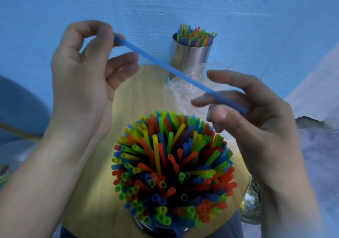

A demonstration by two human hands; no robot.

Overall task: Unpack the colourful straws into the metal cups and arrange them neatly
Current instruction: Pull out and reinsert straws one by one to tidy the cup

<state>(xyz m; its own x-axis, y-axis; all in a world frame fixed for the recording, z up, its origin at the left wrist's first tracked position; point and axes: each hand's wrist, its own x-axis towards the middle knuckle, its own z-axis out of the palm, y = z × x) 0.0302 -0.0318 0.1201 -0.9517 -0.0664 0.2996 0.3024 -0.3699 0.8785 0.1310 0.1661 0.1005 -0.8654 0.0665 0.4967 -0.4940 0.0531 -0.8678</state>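
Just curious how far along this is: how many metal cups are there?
2. The far cup stands by the blue wall; the near cup sits in front, mostly hidden under its straws. Others may be out of view.

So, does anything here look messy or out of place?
The straws in the near metal cup splay outward in every direction, unlike the tighter bunch in the far cup. A crumpled clear wrapper lies on the wooden table between them. One blue straw is out, pinched by the left hand, resting on the right hand.
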